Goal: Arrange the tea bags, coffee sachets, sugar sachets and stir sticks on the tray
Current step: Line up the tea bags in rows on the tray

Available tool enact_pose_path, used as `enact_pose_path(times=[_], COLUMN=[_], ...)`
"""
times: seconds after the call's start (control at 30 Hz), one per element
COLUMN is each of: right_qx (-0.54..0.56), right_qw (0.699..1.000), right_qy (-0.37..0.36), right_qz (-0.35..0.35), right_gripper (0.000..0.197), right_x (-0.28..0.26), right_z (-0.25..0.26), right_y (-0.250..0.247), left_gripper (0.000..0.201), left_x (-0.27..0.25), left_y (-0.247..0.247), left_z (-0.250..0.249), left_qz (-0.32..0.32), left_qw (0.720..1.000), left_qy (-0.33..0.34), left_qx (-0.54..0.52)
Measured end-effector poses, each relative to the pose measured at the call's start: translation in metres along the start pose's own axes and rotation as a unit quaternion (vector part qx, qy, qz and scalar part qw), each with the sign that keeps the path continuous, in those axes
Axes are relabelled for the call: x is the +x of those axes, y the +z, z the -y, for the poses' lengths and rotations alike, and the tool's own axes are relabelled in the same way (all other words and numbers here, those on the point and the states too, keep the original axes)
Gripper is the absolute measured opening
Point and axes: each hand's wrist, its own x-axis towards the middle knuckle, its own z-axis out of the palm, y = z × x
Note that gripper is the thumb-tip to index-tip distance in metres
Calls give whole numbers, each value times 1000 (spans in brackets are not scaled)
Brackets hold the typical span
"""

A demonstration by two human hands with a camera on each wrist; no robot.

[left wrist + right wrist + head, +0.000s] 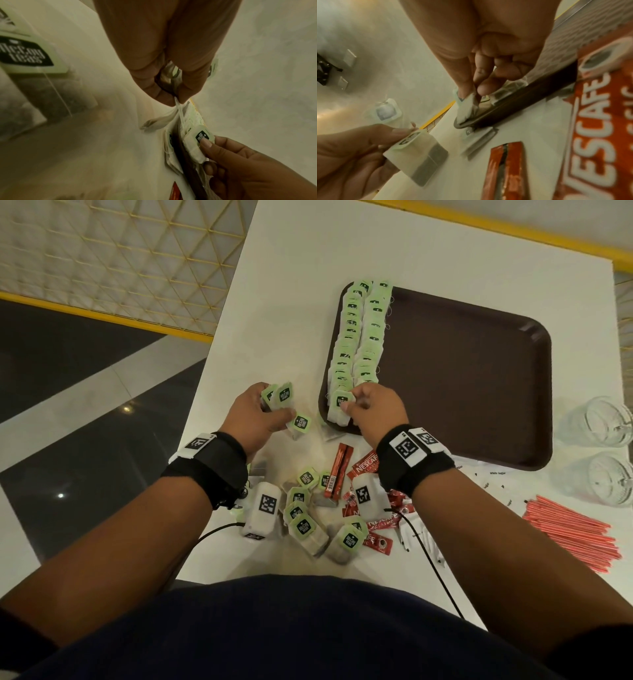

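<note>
A brown tray [479,371] lies on the white table, with two rows of green-tagged tea bags [359,337] along its left side. At the tray's near-left corner my right hand [351,400] pinches one tea bag [339,405] between thumb and fingers; the right wrist view shows this bag [467,108] over the tray rim [522,105]. Left of the tray, my left hand [274,405] grips several tea bags [284,395]. Loose tea bags [305,518], red coffee sachets [366,467], white sugar sachets [421,539] and red stir sticks [568,532] lie on the table near me.
Two clear glasses [599,422] stand at the table's right edge beside the tray. One tea bag [329,436] lies on the table against the tray's near-left corner. The table's left edge [205,364] runs close to my left hand, with floor below.
</note>
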Motion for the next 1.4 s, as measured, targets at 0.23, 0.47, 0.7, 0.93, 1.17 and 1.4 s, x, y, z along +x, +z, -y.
enact_pose_path(times=[0.23, 0.47, 0.7, 0.93, 1.17, 1.4], right_qx=[-57, -99, 24, 83, 116, 173], right_qw=[998, 990, 994, 989, 989, 979], right_qy=[-32, -74, -100, -86, -66, -30], right_qz=[-17, -61, 31, 84, 65, -102], right_gripper=[15, 30, 19, 14, 10, 10], right_x=[4, 7, 2, 22, 55, 120], right_z=[2, 10, 23, 8, -3, -15], right_y=[-3, -12, -36, -60, -88, -116], left_gripper=[29, 28, 24, 39, 24, 29], left_x=[1, 7, 23, 50, 88, 136], left_y=[1, 8, 27, 59, 89, 96], left_z=[-6, -20, -50, -76, -102, -110], left_qz=[15, 49, 122, 195, 201, 116], left_qw=[1000, 998, 992, 979, 976, 993], left_qy=[14, 26, 36, 51, 4, 14], left_qx=[-7, -6, -23, -16, -82, -30])
